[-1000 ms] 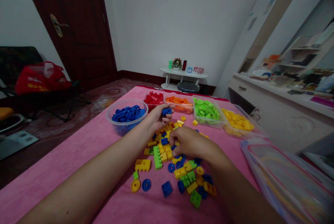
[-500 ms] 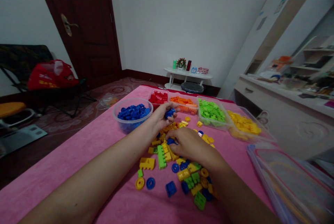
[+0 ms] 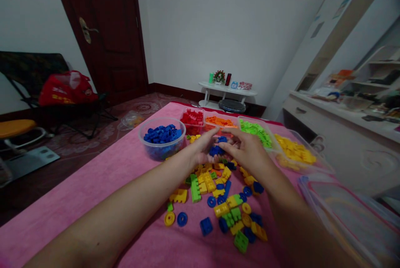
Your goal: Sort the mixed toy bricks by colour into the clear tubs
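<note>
My left hand is cupped palm up above the pile, with blue building blocks in its palm. My right hand meets it from the right, thumb and fingers closed around a blue block over that palm. Under both hands lies a loose pile of mostly yellow blocks, mixed with green and blue ones. A long green block is near the pile's left side. Closer to me are a blue wheel, a yellow wheel and a square blue block.
A round tub of blue blocks stands left of my hands. Behind them are boxes of red blocks and orange blocks. Green blocks and yellow blocks fill boxes at right. Clear lids lie on the right edge.
My right hand has risen from the pile to my left palm, bringing a blue block with it. My left hand stays cupped around blue blocks. The view has shifted slightly left.
</note>
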A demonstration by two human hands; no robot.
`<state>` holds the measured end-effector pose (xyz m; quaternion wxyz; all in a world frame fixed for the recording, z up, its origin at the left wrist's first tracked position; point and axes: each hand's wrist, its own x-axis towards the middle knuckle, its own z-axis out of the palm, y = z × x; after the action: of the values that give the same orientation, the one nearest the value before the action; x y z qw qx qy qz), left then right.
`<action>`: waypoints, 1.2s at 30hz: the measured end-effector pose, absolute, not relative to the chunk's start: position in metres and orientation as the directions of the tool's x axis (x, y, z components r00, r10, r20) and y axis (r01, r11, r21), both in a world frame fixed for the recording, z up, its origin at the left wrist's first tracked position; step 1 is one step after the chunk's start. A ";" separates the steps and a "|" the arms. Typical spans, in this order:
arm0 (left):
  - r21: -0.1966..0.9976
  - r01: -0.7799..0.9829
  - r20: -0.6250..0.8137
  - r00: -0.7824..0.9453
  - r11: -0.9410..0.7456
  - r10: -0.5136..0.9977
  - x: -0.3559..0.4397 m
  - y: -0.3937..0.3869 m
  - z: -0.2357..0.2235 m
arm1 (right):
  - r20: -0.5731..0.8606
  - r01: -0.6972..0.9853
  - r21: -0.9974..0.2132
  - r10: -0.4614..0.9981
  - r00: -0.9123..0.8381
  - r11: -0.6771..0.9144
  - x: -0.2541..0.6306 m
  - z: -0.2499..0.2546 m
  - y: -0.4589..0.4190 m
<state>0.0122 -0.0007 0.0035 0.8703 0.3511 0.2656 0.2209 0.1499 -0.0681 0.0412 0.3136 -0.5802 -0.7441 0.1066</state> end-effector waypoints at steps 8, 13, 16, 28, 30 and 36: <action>0.720 -0.364 -0.194 0.712 0.591 0.675 -0.013 0.007 0.042 | 0.548 0.810 -0.511 0.835 0.048 0.288 0.157 0.046 -0.070; 0.962 -0.274 0.102 0.319 -0.011 0.942 -0.070 0.021 0.079 | 0.512 0.809 -0.502 0.859 -0.006 0.305 0.154 0.041 -0.068; 0.883 0.375 0.272 0.081 -0.282 0.959 -0.101 0.031 0.083 | 0.495 0.817 -0.475 0.867 -0.059 0.327 0.150 0.036 -0.066; 0.069 0.829 -0.002 0.556 -0.555 0.831 -0.072 -0.003 0.081 | 0.257 0.789 -0.270 0.831 -0.494 0.552 0.110 -0.019 -0.063; -0.007 0.854 0.020 0.520 -0.520 0.854 -0.066 -0.010 0.083 | 0.216 0.799 -0.258 0.839 -0.500 0.543 0.108 -0.022 -0.062; 0.004 0.809 0.065 0.586 -0.588 0.808 -0.052 -0.020 0.077 | 0.186 0.845 -0.215 0.870 -0.456 0.489 0.113 -0.017 -0.061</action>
<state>-0.0518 -0.0198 0.0772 -0.0129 0.8905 0.4539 0.0301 0.1131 -0.0611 -0.0169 0.1362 -0.5033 -0.8521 0.0456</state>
